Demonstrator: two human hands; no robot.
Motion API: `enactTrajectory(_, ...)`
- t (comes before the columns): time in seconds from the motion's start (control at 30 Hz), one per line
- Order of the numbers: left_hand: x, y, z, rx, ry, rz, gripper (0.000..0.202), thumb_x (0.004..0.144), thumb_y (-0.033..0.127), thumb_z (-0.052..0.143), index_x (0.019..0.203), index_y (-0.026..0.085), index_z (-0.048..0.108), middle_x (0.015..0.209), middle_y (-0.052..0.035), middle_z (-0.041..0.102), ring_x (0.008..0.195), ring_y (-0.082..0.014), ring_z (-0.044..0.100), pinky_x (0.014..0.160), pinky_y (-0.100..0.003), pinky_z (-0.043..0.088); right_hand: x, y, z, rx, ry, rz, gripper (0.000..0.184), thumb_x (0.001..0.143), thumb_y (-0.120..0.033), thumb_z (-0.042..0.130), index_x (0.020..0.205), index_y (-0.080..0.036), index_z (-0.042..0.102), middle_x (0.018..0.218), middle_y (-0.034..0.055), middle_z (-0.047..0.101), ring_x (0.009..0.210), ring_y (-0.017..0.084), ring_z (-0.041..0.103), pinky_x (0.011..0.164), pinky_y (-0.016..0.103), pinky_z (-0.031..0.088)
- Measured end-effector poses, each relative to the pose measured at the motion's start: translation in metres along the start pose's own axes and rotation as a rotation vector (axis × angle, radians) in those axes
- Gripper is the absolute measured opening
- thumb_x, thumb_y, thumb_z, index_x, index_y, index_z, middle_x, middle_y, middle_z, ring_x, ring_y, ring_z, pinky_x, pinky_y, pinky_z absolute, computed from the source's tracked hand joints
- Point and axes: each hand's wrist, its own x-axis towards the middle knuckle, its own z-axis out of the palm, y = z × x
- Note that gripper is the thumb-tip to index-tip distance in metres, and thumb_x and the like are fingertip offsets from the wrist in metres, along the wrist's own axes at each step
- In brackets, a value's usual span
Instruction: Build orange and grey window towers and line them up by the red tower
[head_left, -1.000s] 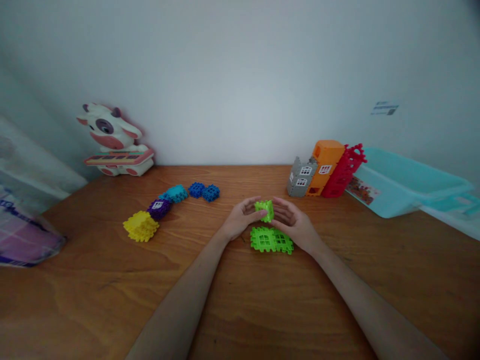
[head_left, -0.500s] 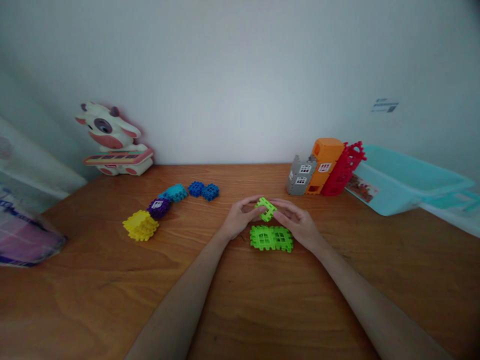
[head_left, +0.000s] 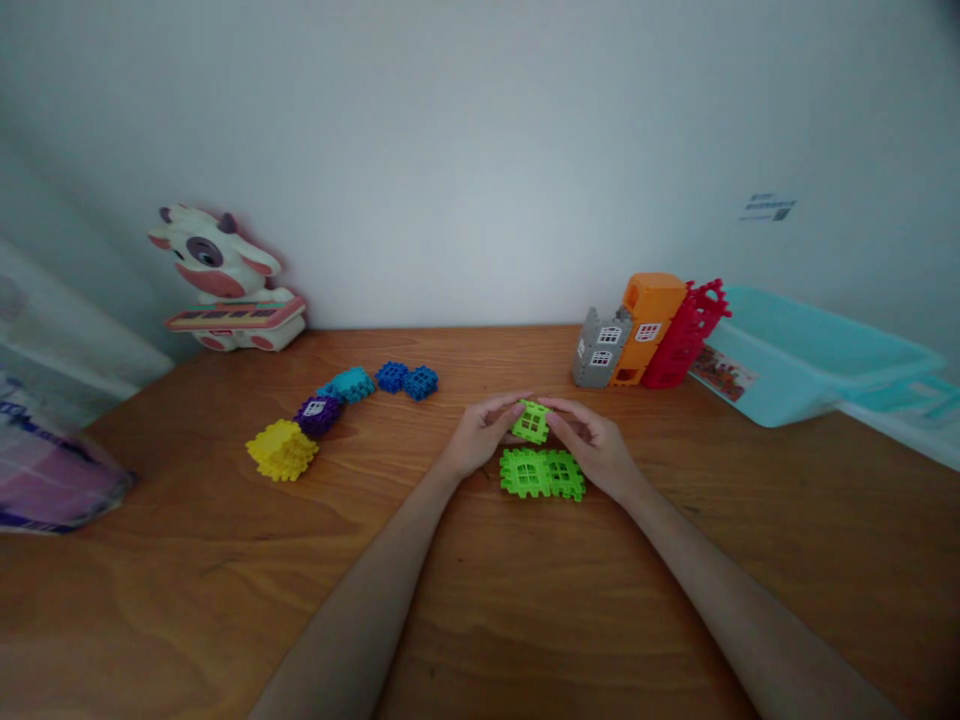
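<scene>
Between my two hands a light green building block (head_left: pixel 531 422) with a window pattern is held just above the table. My left hand (head_left: pixel 480 436) grips its left edge, the thumb on the near face. On the opposite edge, my right hand (head_left: pixel 592 446) pinches it with thumb and fingers. Directly below, on the near side, lie joined green window panels (head_left: pixel 541 474) flat on the wood. Behind the held block, the fingertips of both hands are partly hidden.
Left on the table (head_left: pixel 465 620) lie yellow blocks (head_left: pixel 282 450), a purple block (head_left: pixel 318 415), a turquoise block (head_left: pixel 351 384) and blue blocks (head_left: pixel 420 382). A cow keyboard toy (head_left: pixel 232 290) stands behind them. At right are a grey, orange and red block structure (head_left: pixel 649 330) and a turquoise bin (head_left: pixel 817 350).
The light green block has been turned in my fingers, so its window face now shows more squarely. My left thumb has shifted up to its upper left edge.
</scene>
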Motion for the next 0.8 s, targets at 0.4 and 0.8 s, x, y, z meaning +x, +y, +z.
enactTrajectory(0.4,0.001,-0.001,0.001,0.106,0.055,-0.02,0.054,0.072,0.055,0.078,0.11,0.017,0.072,0.099,-0.0059,0.073,0.075,-0.0137,0.066,0.062,-0.024,0.057,-0.001,0.002,0.002,-0.097,-0.009,0.007,0.027,0.092,-0.045,0.062,0.108,-0.025,0.068,0.101,0.0049,0.076,0.078,0.02,0.073,0.073,0.034,0.061)
enactTrajectory(0.8,0.001,-0.001,0.0,0.24,0.014,0.108,0.041,0.078,0.053,0.073,0.098,0.018,0.073,0.122,-0.0102,0.068,0.102,-0.0216,0.067,0.075,-0.027,0.056,0.0,0.011,0.003,0.025,0.002,-0.048,0.021,0.089,-0.044,0.066,0.093,-0.023,0.068,0.104,0.0066,0.07,0.091,0.021,0.07,0.078,0.034,0.06)
